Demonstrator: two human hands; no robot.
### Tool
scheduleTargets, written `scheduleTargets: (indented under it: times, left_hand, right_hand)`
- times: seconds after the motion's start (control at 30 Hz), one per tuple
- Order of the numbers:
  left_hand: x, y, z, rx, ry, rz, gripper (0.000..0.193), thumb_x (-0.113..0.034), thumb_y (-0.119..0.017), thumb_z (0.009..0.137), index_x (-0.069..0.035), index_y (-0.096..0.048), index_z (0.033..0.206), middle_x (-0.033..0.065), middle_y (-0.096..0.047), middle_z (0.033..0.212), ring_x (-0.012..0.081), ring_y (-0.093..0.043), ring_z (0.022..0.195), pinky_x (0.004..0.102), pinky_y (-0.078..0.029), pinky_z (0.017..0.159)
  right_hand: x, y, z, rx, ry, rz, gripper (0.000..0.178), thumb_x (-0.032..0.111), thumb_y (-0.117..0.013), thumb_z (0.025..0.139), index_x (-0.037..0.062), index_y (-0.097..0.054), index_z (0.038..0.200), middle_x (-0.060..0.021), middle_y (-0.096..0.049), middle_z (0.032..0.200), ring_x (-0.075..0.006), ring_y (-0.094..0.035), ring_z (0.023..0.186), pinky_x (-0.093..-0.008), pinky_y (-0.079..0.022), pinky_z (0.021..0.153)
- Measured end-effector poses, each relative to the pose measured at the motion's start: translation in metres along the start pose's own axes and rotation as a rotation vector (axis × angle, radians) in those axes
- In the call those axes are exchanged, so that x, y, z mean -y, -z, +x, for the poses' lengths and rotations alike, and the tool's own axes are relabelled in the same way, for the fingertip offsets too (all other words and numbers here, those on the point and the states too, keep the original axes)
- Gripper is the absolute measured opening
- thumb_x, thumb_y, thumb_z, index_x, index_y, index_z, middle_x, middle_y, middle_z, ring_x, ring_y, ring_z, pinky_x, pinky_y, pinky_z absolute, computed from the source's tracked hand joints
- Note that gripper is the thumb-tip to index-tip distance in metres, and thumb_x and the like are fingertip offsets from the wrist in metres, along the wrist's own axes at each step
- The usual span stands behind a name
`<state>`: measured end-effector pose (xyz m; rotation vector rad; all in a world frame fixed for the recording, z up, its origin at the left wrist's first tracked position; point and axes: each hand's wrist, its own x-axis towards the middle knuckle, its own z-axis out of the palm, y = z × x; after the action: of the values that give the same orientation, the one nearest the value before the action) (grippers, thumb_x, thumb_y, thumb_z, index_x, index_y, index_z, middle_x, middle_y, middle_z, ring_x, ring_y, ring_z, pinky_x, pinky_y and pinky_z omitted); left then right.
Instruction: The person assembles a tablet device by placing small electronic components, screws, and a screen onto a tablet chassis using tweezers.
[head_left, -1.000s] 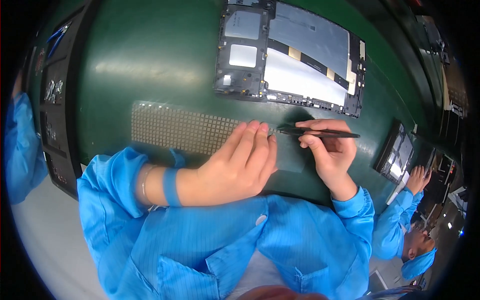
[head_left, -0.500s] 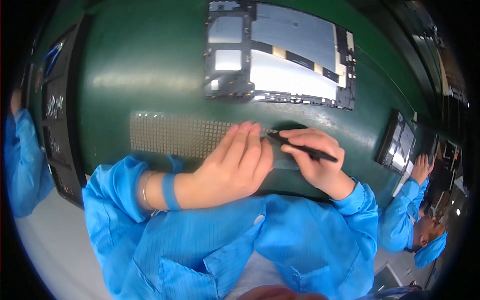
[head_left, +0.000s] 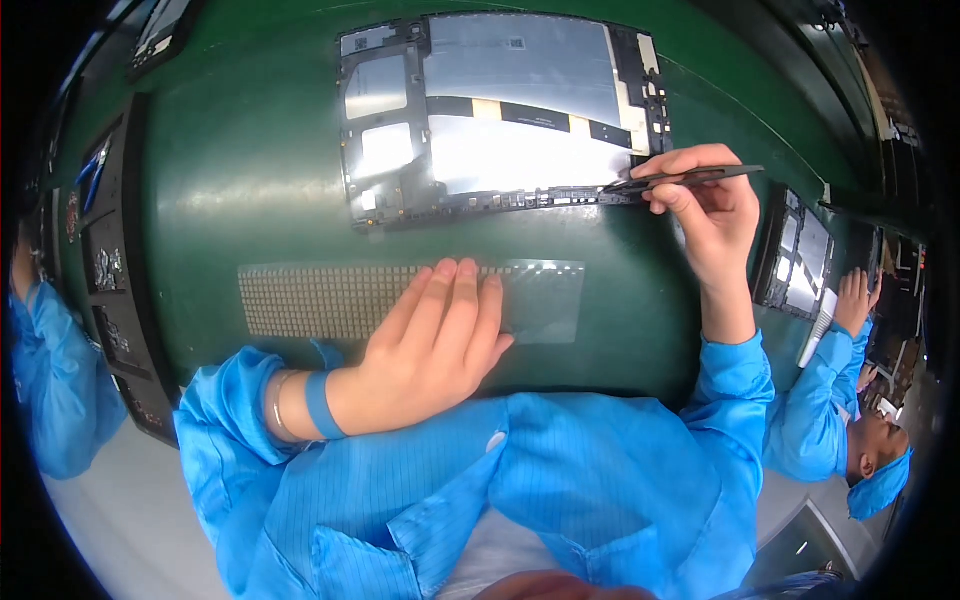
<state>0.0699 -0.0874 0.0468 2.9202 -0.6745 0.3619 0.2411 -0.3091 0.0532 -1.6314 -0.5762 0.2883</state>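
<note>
My left hand [head_left: 430,330] lies flat with fingers stretched over a clear sheet [head_left: 545,305] of small square pads in rows [head_left: 310,300]. The right end of that sheet is bare film. In my right hand [head_left: 715,215] I grip black tweezers [head_left: 700,176] between thumb and fingers. Their tips touch or hover just over the lower right edge of a tablet-like device frame [head_left: 520,150], which lies on the green work surface with its silver inside facing up. Whether the tips hold a pad is too small to tell.
A black compartment tray [head_left: 125,270] with small parts and blue-handled pliers [head_left: 95,175] stands at the left. Another device [head_left: 797,250] lies at the right, near a co-worker's hand [head_left: 853,300]. A blue sleeve [head_left: 60,370] of another person shows at far left.
My right hand has moved the tweezers from the pad sheet up and right to the device frame's lower edge. My left hand stays on the sheet. The view has shifted slightly.
</note>
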Motion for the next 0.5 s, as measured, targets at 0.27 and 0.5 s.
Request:
scheduleTargets:
  times: [0.27, 0.5]
  left_hand:
    - [0.0, -0.001, 0.002, -0.01, 0.004, 0.001, 0.044, -0.03, -0.063, 0.077, 0.003, -0.062, 0.106, 0.0192, -0.061, 0.102, 0.0311, -0.061, 0.093, 0.0394, -0.053, 0.084]
    - [-0.001, -0.001, -0.001, -0.01, 0.016, 0.032, 0.043, -0.031, -0.063, 0.077, 0.001, -0.064, 0.105, 0.018, -0.061, 0.103, 0.0297, -0.06, 0.095, 0.0378, -0.052, 0.085]
  right_hand:
    - [0.001, 0.002, 0.0, 0.017, 0.008, -0.032, 0.02, -0.007, -0.061, 0.081, -0.0016, -0.053, 0.098, -0.0177, -0.066, 0.092, -0.0132, -0.06, 0.075, -0.0237, -0.05, 0.068]
    - [0.023, -0.034, -0.024, -0.054, -0.013, -0.029, 0.024, -0.007, -0.065, 0.078, -0.0032, -0.052, 0.097, -0.0162, -0.065, 0.094, -0.018, -0.063, 0.087, -0.0273, -0.051, 0.075]
